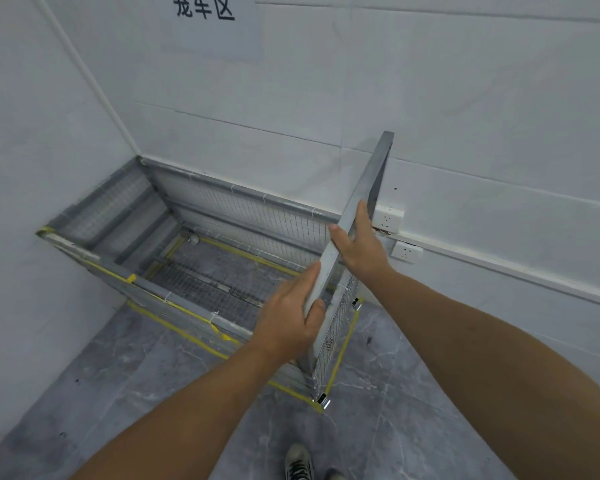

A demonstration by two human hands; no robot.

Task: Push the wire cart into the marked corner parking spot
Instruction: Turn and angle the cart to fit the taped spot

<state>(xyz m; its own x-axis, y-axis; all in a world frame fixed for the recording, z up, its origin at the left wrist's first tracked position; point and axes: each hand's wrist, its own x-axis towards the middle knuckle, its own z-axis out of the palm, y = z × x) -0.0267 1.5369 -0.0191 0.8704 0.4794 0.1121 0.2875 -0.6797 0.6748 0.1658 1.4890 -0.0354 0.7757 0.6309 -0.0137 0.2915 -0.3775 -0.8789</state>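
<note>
Grey wire cart [194, 233] (mesh-sided) inside yellow-taped corner spot [340, 351]

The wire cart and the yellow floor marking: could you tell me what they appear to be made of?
The wire cart looks like grey-coated metal, probably steel: matte square bars, thin mesh panels. The yellow floor marking looks like adhesive tape: flat, slightly uneven strips.
</note>
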